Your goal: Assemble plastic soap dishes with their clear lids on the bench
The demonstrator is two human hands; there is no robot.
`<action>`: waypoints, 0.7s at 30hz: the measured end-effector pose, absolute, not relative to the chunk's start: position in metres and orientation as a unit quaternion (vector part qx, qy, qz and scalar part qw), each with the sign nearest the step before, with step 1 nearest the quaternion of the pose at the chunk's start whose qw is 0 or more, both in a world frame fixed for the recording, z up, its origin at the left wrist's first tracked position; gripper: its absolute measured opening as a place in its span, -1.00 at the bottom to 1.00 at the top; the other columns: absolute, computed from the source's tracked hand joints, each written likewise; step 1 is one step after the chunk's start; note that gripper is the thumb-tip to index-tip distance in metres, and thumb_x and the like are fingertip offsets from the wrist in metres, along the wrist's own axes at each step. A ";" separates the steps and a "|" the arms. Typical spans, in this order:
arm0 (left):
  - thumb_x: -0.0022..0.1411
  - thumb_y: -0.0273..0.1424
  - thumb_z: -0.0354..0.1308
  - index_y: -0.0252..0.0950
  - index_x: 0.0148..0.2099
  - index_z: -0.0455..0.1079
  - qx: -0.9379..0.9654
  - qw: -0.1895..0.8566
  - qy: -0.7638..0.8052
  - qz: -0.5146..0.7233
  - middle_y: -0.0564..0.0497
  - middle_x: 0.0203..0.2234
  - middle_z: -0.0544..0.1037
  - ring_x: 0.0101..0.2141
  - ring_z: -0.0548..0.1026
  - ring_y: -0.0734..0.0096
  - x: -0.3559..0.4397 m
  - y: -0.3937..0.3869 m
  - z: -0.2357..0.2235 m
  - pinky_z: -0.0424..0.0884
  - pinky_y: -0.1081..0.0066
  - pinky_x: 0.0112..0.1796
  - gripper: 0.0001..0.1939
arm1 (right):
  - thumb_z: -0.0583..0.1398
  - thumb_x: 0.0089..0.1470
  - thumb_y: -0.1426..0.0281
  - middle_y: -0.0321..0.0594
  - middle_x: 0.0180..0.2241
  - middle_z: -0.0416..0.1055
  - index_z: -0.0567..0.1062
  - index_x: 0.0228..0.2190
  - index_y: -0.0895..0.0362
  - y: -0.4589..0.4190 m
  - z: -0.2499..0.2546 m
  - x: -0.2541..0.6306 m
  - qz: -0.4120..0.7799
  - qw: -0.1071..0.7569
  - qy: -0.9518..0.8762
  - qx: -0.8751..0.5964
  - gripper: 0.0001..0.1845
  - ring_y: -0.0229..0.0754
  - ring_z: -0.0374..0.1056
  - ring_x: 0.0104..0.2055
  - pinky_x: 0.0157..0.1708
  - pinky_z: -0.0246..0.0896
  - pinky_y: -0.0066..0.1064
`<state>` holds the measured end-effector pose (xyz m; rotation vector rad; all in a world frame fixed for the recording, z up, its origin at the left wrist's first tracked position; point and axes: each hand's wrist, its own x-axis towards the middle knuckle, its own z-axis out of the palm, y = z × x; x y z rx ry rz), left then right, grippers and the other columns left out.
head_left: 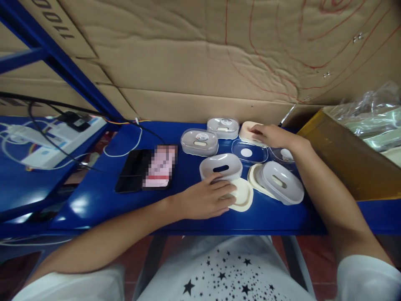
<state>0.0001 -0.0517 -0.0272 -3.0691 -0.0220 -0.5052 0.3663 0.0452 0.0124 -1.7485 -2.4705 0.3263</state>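
My left hand [206, 198] rests with fingers stretched over a cream oval tray [246, 194], its forefinger at the edge of a grey soap dish [227, 166] with a dark slot. At the back, my right hand [271, 136] closes its fingers on a beige oval soap-dish piece [248, 128]; the fingertips are partly hidden. Just in front lies a clear lid [240, 155] with a white round sticker. A second clear lid [278, 155] is partly under my right wrist. Another grey soap dish [291, 184] leans on cream trays [254, 177] at the right.
Two lidded soap dishes [199, 140] [223, 126] stand by the cardboard wall [188, 54]. A phone [159, 167] lies at left on the blue table [184, 223]. Power strips [62, 142] and cables are farther left. A box [347, 154] with plastic-wrapped pieces stands right.
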 end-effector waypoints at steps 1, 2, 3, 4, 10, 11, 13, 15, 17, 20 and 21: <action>0.55 -0.31 0.17 -0.22 0.10 0.53 -0.986 0.016 -0.007 -0.164 -0.10 0.13 0.59 0.13 0.55 0.19 0.000 -0.052 -0.027 0.17 0.10 0.35 -0.81 | 0.05 0.40 0.04 0.00 0.08 0.64 0.56 0.11 0.02 0.044 0.015 0.367 0.106 0.051 -0.807 -0.579 -0.50 0.21 0.56 0.07 0.08 0.37 -0.08; 0.55 -0.31 0.18 -0.22 0.09 0.53 -0.986 0.016 -0.006 -0.166 -0.10 0.13 0.59 0.13 0.56 0.20 0.000 -0.051 -0.028 0.18 0.09 0.36 -0.81 | 0.02 0.42 0.01 0.02 0.08 0.64 0.55 0.13 0.03 0.043 0.018 0.369 0.105 0.053 -0.803 -0.584 -0.47 0.22 0.56 0.06 0.08 0.38 -0.06; 0.55 -0.31 0.18 -0.23 0.09 0.53 -0.986 0.014 -0.005 -0.169 -0.11 0.13 0.59 0.13 0.56 0.20 0.000 -0.051 -0.028 0.18 0.09 0.37 -0.81 | 0.00 0.43 -0.01 0.03 0.07 0.64 0.55 0.13 0.04 0.041 0.022 0.371 0.104 0.057 -0.799 -0.590 -0.44 0.23 0.56 0.06 0.08 0.38 -0.05; 0.54 -0.32 0.19 -0.23 0.08 0.53 -0.985 0.012 -0.004 -0.172 -0.12 0.12 0.60 0.13 0.56 0.20 0.000 -0.050 -0.028 0.18 0.09 0.38 -0.82 | -0.03 0.44 -0.03 0.05 0.08 0.63 0.54 0.14 0.05 0.040 0.026 0.374 0.102 0.066 -0.794 -0.596 -0.41 0.24 0.56 0.07 0.10 0.38 -0.02; 0.50 -0.47 0.23 -0.29 0.10 0.55 -0.977 -0.006 0.023 -0.210 -0.15 0.20 0.58 0.19 0.56 0.24 -0.001 -0.057 -0.036 0.28 0.17 0.42 -0.81 | -0.09 0.46 -0.02 0.08 0.17 0.57 0.49 0.22 0.08 0.029 0.051 0.396 0.072 0.134 -0.761 -0.631 -0.36 0.30 0.49 0.19 0.21 0.34 0.12; 0.52 -0.46 0.21 -0.29 0.13 0.54 -0.976 -0.015 0.017 -0.217 -0.14 0.20 0.59 0.20 0.56 0.26 -0.001 -0.060 -0.037 0.31 0.21 0.41 -0.80 | -0.07 0.46 0.00 0.08 0.18 0.57 0.49 0.23 0.09 0.028 0.052 0.399 0.069 0.134 -0.757 -0.635 -0.37 0.31 0.49 0.20 0.22 0.33 0.14; 0.56 -0.41 0.19 -0.30 0.19 0.52 -0.973 -0.033 -0.005 -0.227 -0.11 0.17 0.63 0.20 0.56 0.29 0.001 -0.067 -0.040 0.39 0.28 0.38 -0.75 | -0.01 0.45 0.05 0.11 0.19 0.56 0.51 0.22 0.12 0.028 0.051 0.403 0.072 0.122 -0.755 -0.641 -0.40 0.32 0.49 0.20 0.23 0.33 0.14; 0.57 -0.38 0.18 -0.29 0.22 0.51 -0.971 -0.032 -0.026 -0.237 -0.08 0.14 0.65 0.21 0.57 0.31 0.002 -0.071 -0.040 0.44 0.33 0.34 -0.73 | 0.05 0.42 0.09 0.09 0.20 0.57 0.54 0.21 0.11 0.029 0.047 0.404 0.092 0.102 -0.758 -0.637 -0.45 0.29 0.50 0.19 0.21 0.36 0.09; 0.58 -0.40 0.16 -0.27 0.17 0.54 -0.969 -0.004 -0.019 -0.248 -0.06 0.14 0.65 0.21 0.57 0.31 0.003 -0.071 -0.039 0.44 0.34 0.35 -0.77 | 0.09 0.40 0.11 -0.01 0.17 0.61 0.57 0.19 0.03 0.029 0.045 0.401 0.114 0.084 -0.766 -0.626 -0.49 0.25 0.53 0.16 0.16 0.42 0.03; 0.56 -0.48 0.17 -0.26 0.10 0.56 -0.967 0.047 0.012 -0.251 -0.08 0.20 0.60 0.24 0.53 0.28 0.002 -0.063 -0.035 0.34 0.21 0.42 -0.82 | 0.08 0.40 0.07 -0.13 0.07 0.67 0.60 0.12 -0.03 0.027 0.042 0.391 0.133 0.066 -0.787 -0.598 -0.53 0.19 0.58 0.07 0.07 0.49 -0.02; 0.53 -0.51 0.20 -0.26 0.12 0.55 -0.967 0.058 0.016 -0.247 -0.10 0.23 0.57 0.27 0.50 0.25 0.002 -0.060 -0.034 0.29 0.12 0.44 -0.80 | 0.09 0.39 0.06 -0.13 0.05 0.67 0.61 0.10 -0.03 0.026 0.042 0.387 0.134 0.066 -0.797 -0.586 -0.53 0.17 0.59 0.04 0.06 0.50 -0.05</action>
